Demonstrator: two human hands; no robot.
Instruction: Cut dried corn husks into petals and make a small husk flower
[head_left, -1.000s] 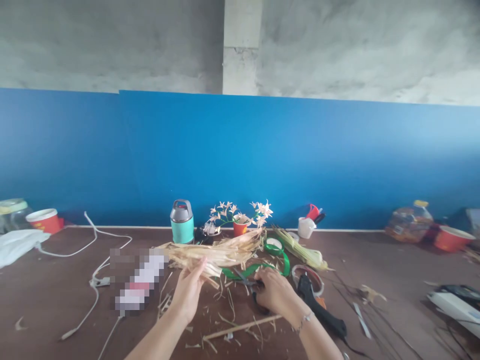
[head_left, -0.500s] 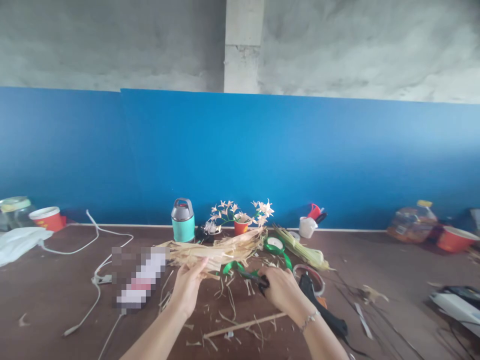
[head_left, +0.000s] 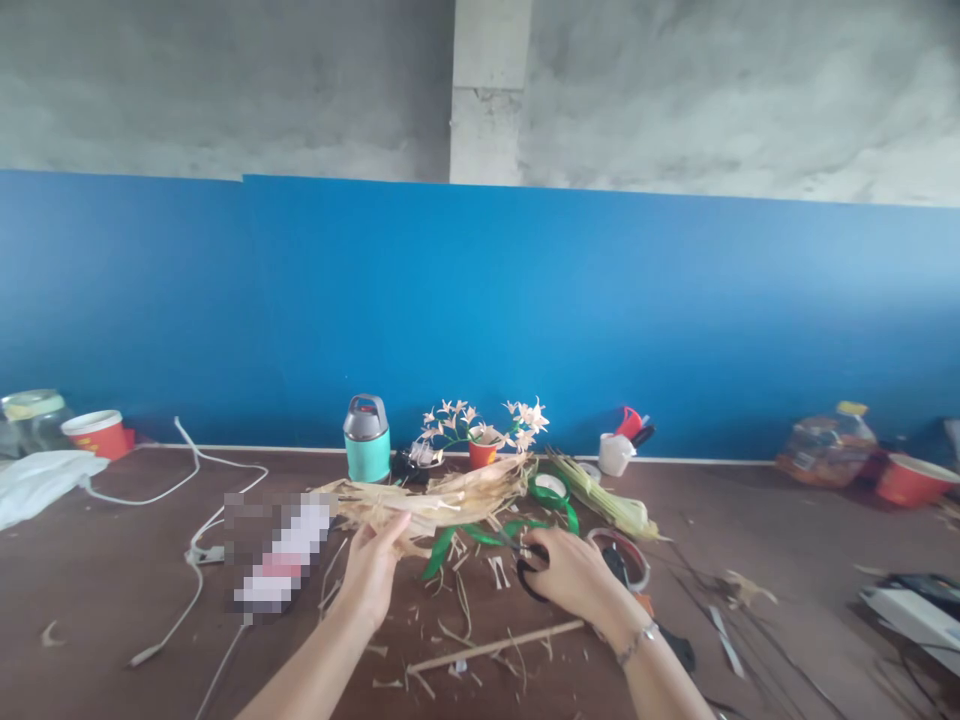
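My right hand (head_left: 574,572) grips a pair of black-handled scissors (head_left: 534,580), its fingers in the handle loops and the blades pointing left over a green ribbon (head_left: 480,535). My left hand (head_left: 373,568) is closed in a pinch on a small pale strip of corn husk (head_left: 415,548) that sticks out to the right of the fingertips. Just beyond it lies a heap of dried corn husks (head_left: 450,497). The ribbon spool (head_left: 550,487) sits behind my right hand. Under my right wrist, a black glue gun (head_left: 679,648) is partly hidden.
Husk scraps and a thin stick (head_left: 495,647) litter the table front. Behind stand a teal flask (head_left: 367,455), a red cup (head_left: 482,455) with husk flowers (head_left: 529,420), and a white cup (head_left: 615,455) of tools. A greenish husk bundle (head_left: 607,505) lies right; white cables (head_left: 199,590) run left.
My right hand has shifted slightly right with the scissors, and their handles are spread wider. My left hand has moved a little, and the small husk strip shows more clearly at its fingertips.
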